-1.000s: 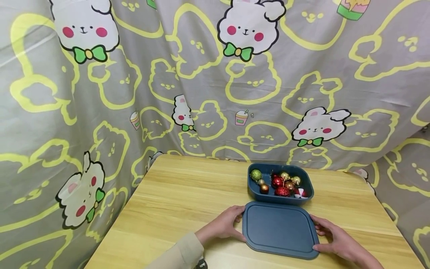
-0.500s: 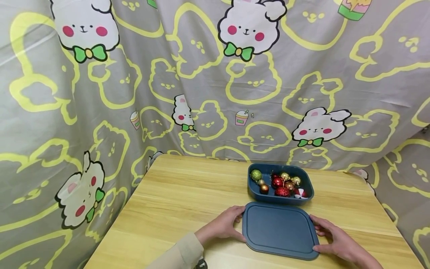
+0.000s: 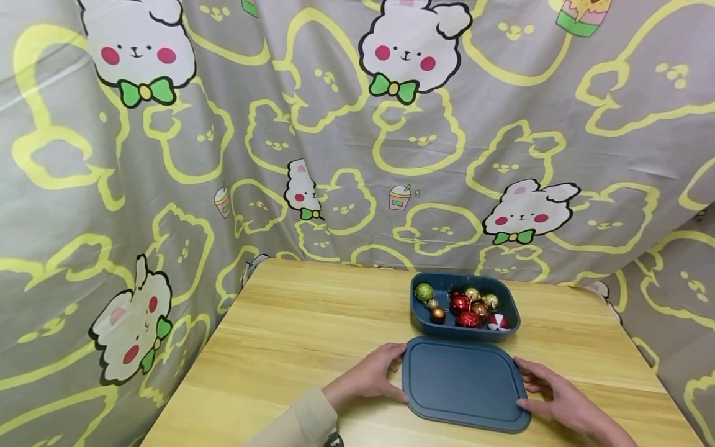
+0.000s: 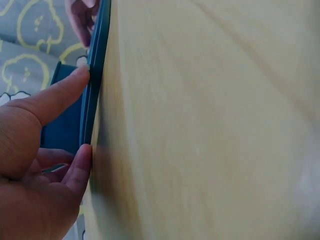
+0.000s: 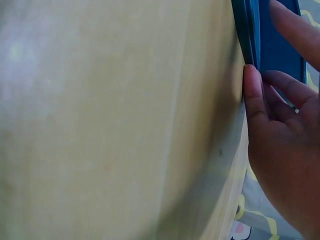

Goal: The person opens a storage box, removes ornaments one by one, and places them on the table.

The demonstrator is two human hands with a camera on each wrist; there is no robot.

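We find the left hand (image 3: 371, 377) gripping the left edge of the blue lid (image 3: 462, 382): in the left wrist view the thumb (image 4: 60, 95) lies on the lid's (image 4: 93, 75) top face, and one finger (image 4: 80, 167) presses against the rim from the table side, so the edge sits pinched between them. Remaining fingers curl beneath; we can't tell how far they reach under.

The right hand (image 3: 558, 397) holds the opposite, right edge. In the right wrist view one fingertip (image 5: 251, 87) meets the rim of the lid (image 5: 250, 30), other fingers spread over the top face. Grip here is lighter, fingers mostly extended, thumb at the near right corner.

The lid lies flat on the wooden table (image 3: 290, 335), approx. level, betw. both hands, near the table's front edge. Its far edge is just beside the near wall of the blue box (image 3: 424, 320); whether they touch we can't tell.

The box stands open, directly behind the lid. Inside: small ornament balls (image 3: 466, 304), incl. a glittery green one at the left, red ones mid, gold ones toward the back, a red-and-white piece at the right corner.

A beige sleeve (image 3: 301, 422) covers the left forearm. A grey rabbit-print cloth (image 3: 335, 155) hangs behind and round the table.
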